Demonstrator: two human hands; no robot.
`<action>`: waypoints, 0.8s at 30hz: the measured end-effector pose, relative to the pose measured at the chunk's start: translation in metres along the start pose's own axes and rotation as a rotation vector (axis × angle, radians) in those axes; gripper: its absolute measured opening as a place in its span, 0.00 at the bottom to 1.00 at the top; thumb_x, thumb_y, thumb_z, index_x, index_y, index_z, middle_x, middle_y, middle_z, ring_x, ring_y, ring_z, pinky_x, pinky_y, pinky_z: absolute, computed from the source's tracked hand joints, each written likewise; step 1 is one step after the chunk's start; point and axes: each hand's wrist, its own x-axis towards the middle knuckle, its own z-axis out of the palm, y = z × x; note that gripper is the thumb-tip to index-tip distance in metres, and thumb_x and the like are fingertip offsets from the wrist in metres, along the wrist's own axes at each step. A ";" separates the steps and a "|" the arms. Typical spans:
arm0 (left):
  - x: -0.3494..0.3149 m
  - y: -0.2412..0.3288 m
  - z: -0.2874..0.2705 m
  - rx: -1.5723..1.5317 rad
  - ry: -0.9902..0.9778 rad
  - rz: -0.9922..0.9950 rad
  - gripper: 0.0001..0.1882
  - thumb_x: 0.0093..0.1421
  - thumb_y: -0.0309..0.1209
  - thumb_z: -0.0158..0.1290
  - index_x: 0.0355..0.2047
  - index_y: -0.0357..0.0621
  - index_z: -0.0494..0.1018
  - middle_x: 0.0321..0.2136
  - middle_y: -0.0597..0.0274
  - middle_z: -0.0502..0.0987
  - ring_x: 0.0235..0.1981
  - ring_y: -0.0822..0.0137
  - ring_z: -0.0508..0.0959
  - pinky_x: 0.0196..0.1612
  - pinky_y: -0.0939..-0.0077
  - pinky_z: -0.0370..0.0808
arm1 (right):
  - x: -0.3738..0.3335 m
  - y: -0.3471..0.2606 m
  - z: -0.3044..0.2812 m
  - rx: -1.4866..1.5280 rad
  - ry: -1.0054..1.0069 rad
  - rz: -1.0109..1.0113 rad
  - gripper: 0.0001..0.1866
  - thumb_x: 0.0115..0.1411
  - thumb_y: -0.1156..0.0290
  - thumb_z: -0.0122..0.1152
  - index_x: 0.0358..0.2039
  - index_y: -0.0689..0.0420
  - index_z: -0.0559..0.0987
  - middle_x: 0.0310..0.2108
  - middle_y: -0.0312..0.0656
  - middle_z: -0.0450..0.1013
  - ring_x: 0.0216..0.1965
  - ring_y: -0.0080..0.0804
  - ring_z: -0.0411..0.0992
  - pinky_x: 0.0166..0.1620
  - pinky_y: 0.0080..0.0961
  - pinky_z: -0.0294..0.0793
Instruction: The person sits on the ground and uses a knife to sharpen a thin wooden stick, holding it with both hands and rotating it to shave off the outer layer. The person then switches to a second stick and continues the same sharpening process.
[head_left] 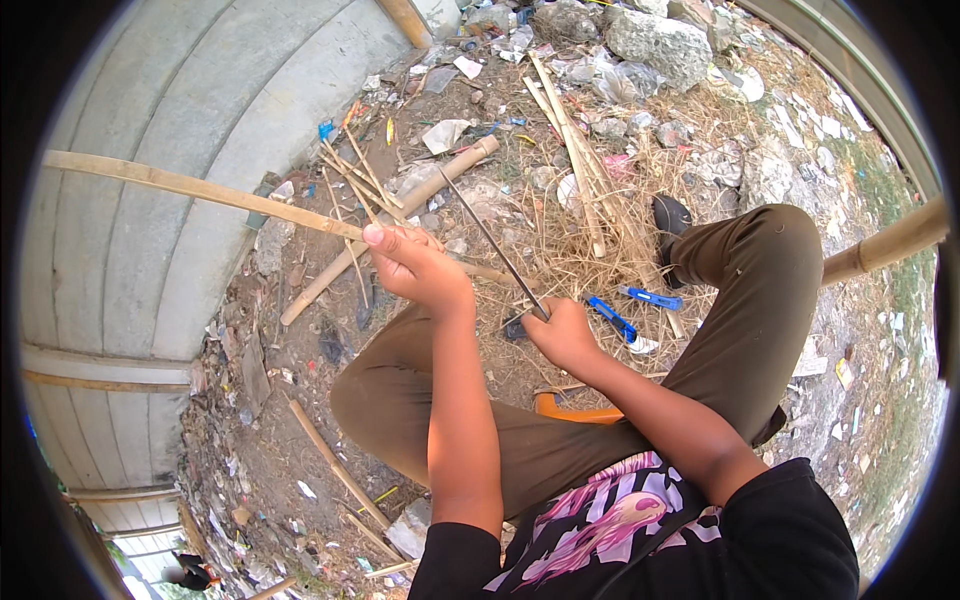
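Gripping a knife [492,243], the right hand [562,335] is apart from the left hand [425,270], which clamps a bamboo strip [220,197] reaching leftward. On the ground [265,440], two blue cutters [612,318] lie right of the right hand; farther off are a pole [325,286] and, beyond, rocks [660,48].

honestly couldn't read a single word or number here, any markings on the blue cutters [611,318] or scattered litter [445,136] were too small
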 end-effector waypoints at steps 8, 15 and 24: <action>0.003 -0.004 0.002 -0.091 -0.208 -0.103 0.30 0.69 0.61 0.38 0.24 0.48 0.56 0.17 0.71 0.56 0.16 0.77 0.58 0.20 0.81 0.59 | 0.016 0.054 0.015 -0.082 -0.081 0.155 0.19 0.51 0.62 0.61 0.22 0.70 0.77 0.20 0.56 0.75 0.25 0.49 0.76 0.32 0.43 0.74; 0.036 0.009 -0.001 0.003 -0.441 0.054 0.42 0.67 0.65 0.36 0.54 0.32 0.66 0.39 0.51 0.75 0.42 0.60 0.77 0.45 0.66 0.73 | 0.025 0.054 0.010 -0.125 -0.075 0.173 0.21 0.51 0.60 0.61 0.25 0.71 0.78 0.24 0.58 0.76 0.30 0.50 0.77 0.38 0.43 0.75; 0.080 0.051 -0.016 -0.511 -0.550 -0.037 0.34 0.65 0.68 0.37 0.35 0.46 0.65 0.23 0.63 0.67 0.24 0.69 0.67 0.24 0.75 0.63 | 0.019 0.043 0.001 -0.136 -0.109 0.113 0.19 0.50 0.61 0.62 0.26 0.69 0.79 0.20 0.54 0.75 0.25 0.49 0.76 0.34 0.42 0.75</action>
